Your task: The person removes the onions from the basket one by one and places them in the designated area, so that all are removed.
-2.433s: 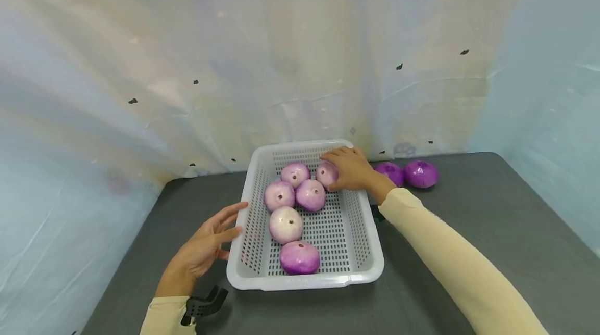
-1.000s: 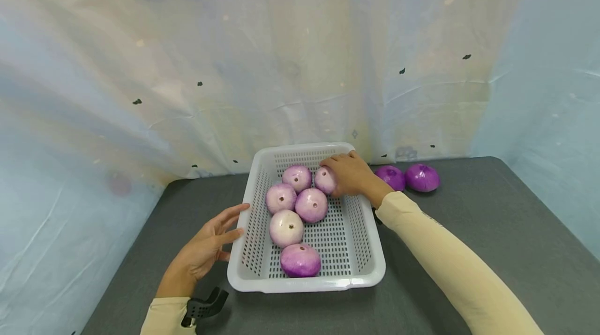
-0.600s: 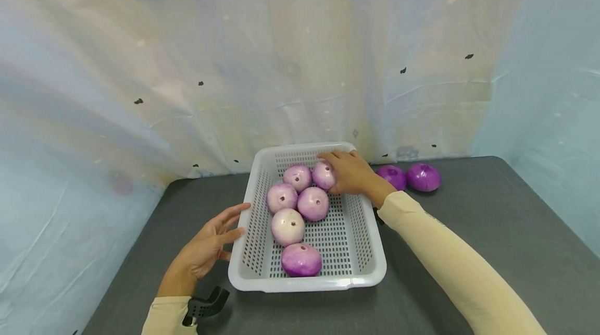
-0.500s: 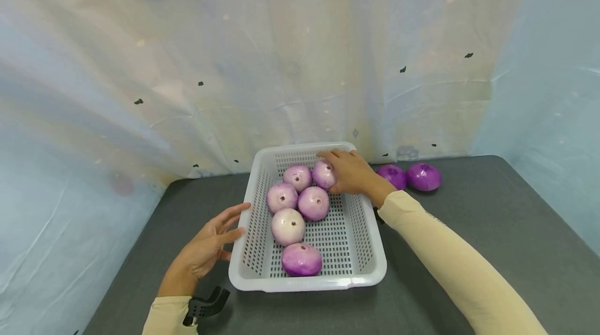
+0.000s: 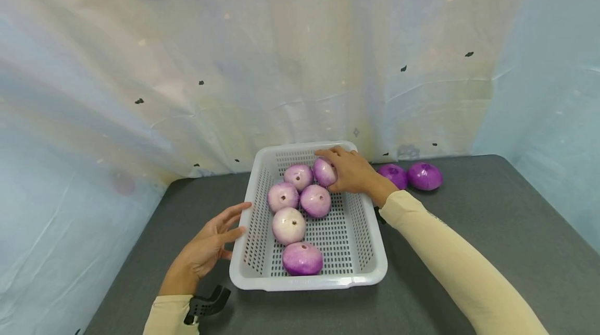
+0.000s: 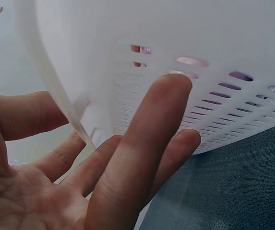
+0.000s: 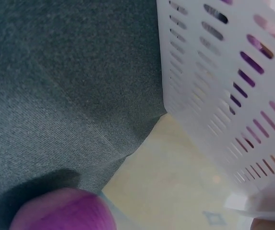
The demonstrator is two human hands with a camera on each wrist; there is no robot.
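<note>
Several peeled red onions lie in a white slotted plastic basket (image 5: 308,284). At the back right inside it, my right hand (image 5: 353,171) grips a light purple onion (image 5: 323,171), fingers over its far side and thumb low on its near side. My left hand (image 5: 206,246) rests against the basket's left rim, fingers extended. In the left wrist view its fingers (image 6: 147,129) lie along the slotted outer wall. Beside the gripped onion sit another onion (image 5: 298,175) and a rounder one (image 5: 316,201). A pale onion (image 5: 288,226) and a long one (image 5: 302,259) lie nearer me.
Two darker purple onions (image 5: 424,176) stand on the grey table (image 5: 492,220) right of the basket, behind my right forearm; the right wrist view shows one onion (image 7: 65,211). A patterned curtain (image 5: 300,53) hangs along the table's back edge.
The onion in my right hand has turned, its root end swinging from facing me toward the right, and it has shifted slightly back. My left hand and the other onions keep their places.
</note>
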